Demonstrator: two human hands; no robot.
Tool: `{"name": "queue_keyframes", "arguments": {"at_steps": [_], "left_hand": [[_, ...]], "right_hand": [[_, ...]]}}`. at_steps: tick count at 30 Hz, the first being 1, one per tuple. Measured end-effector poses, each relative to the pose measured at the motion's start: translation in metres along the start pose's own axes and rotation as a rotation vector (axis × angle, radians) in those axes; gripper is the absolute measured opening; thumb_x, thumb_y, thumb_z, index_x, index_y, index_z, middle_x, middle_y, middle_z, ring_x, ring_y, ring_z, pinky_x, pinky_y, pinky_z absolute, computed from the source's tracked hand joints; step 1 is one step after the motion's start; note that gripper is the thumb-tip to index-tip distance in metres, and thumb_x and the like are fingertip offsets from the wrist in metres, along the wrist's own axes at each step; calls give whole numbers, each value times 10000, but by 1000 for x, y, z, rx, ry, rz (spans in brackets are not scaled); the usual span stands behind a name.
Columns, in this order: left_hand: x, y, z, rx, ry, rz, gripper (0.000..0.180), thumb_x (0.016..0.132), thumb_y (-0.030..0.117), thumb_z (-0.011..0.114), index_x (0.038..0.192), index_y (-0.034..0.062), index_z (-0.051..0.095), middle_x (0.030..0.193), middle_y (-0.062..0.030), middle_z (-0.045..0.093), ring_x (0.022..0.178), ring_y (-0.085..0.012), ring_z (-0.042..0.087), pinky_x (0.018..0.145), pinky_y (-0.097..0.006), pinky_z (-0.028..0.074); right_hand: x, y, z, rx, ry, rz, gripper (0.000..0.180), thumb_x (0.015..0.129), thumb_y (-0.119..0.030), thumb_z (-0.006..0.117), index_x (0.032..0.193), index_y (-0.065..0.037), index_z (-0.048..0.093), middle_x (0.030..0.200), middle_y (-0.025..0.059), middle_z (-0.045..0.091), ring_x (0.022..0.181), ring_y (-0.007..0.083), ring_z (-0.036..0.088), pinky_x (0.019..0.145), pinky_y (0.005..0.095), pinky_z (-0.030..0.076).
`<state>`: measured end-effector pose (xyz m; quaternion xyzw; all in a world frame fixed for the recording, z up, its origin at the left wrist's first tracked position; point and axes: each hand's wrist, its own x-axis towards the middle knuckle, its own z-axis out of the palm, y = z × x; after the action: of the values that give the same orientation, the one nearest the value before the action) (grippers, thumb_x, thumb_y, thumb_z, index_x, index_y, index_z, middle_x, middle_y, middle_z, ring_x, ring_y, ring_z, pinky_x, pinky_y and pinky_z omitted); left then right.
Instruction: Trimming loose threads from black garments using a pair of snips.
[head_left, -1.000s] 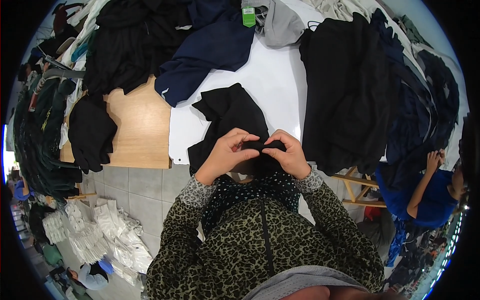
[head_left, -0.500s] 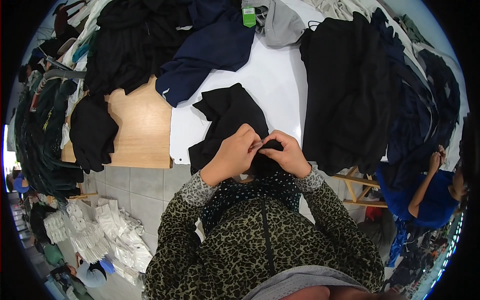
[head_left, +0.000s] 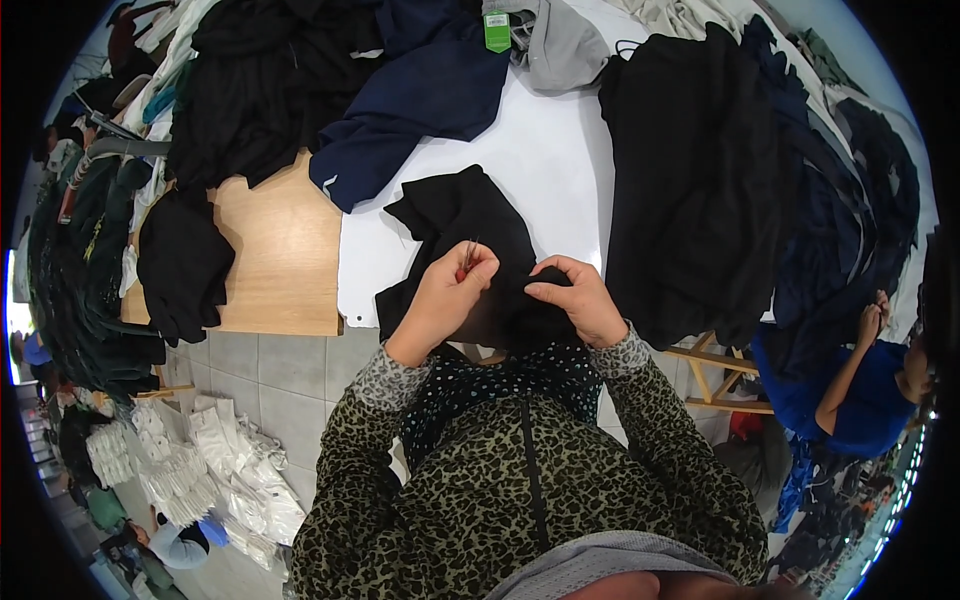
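Two hands | left hand [head_left: 447, 297] pinching red-handled snips [head_left: 465, 262] – right hand [head_left: 572, 298] gripping one black garment [head_left: 462, 222]

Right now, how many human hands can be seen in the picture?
3, perhaps 4. The left hand holds a small red tool on the black garment; the right hand pinches that garment. A co-worker's hands meet at the right edge, too small to separate.

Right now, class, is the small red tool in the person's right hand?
No, the red tool is pinched in the left hand, while the right hand only grips the black cloth.
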<state>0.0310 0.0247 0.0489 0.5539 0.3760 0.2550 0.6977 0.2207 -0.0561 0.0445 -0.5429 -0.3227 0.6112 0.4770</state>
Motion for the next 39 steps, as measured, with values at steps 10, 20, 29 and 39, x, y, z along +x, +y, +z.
{"name": "queue_keyframes", "arguments": {"at_steps": [10,20,29,39], "left_hand": [[-4,5,17,573,-2,364,99,843,79,631,880,-8,604,796,-33,503,654,-121,478,601,-253,407],[6,-15,20,77,-47,8,99,900,99,564,908,7,531,718,13,455,582,-71,410,494,-228,346],[5,-18,22,-28,13,-60,107,925,126,538,881,28,543,678,40,431,553,-37,379,477,-199,309],[-3,-15,12,-125,173,-70,169,875,115,612,971,-16,563,781,-7,518,696,-57,468,599,-228,414]], "right_hand": [[3,3,1,-420,-15,-286,172,757,-42,692,910,-10,620,844,44,613,763,135,567,706,264,457],[3,-2,5,-543,20,-328,197,752,-72,701,914,1,615,849,77,619,797,164,575,735,269,451],[5,-3,7,-568,49,-311,220,748,-117,713,919,-8,626,859,106,630,779,199,593,711,287,460],[7,3,2,-198,73,-96,159,775,-62,701,904,-1,631,857,51,650,771,127,602,688,252,470]]}}
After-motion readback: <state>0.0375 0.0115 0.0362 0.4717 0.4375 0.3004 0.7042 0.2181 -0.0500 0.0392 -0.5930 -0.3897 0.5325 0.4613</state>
